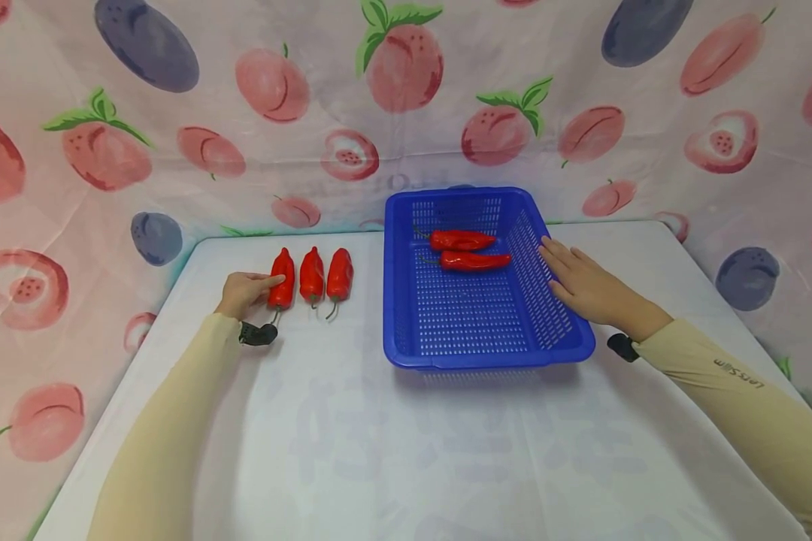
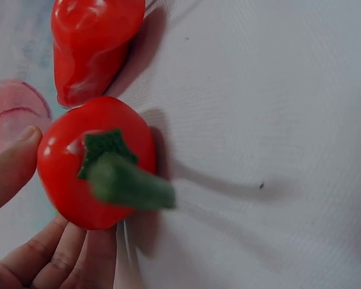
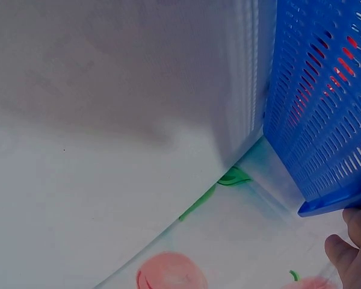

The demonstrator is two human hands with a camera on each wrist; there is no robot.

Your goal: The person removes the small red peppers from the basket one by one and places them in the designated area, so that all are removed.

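Note:
My left hand (image 1: 242, 291) holds the leftmost red pepper (image 1: 282, 274) between thumb and fingers. In the left wrist view that pepper (image 2: 96, 180) points its green stem at the camera, thumb on one side and fingers beneath. Two more red peppers, a middle one (image 1: 311, 276) and a right one (image 1: 340, 275), lie beside it on the white table, stems toward me. With its fingers straight, my right hand (image 1: 592, 289) rests on the right rim of a blue plastic basket (image 1: 399, 353). Inside it, toward the back, lie two red peppers, one (image 1: 462, 240) behind the other (image 1: 475, 261).
The white-covered table (image 1: 352, 451) ends at a fruit-printed cloth (image 1: 419, 150) hanging behind it and at both sides. In the right wrist view the basket's slotted side wall (image 3: 325, 120) stands near the table's back edge, red showing through its holes.

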